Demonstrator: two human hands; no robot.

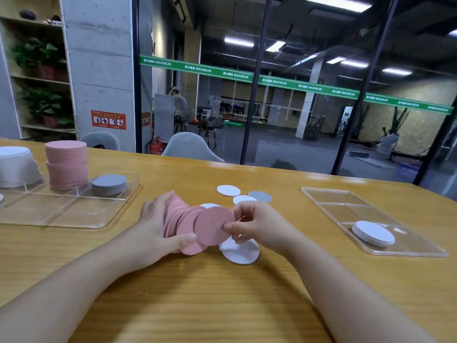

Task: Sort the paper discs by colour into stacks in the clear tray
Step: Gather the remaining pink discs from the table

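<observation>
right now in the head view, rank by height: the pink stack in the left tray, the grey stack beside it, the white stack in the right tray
1. pink stack, clearly tallest
2. grey stack
3. white stack
The grey and white stacks are both low and at different distances from the camera, so their order is unsure.

1. The place is a gym or fitness club, seen from a sitting area with a wooden table [247, 293].
2. The glass wall [309, 107] carries a green "MAXIMUM" band [235, 75].
3. Behind it stands training equipment [395, 134].

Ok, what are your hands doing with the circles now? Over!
Left hand holding fanned pink paper discs. Right hand pinching front pink disc. Loose white paper discs underneath.
</observation>
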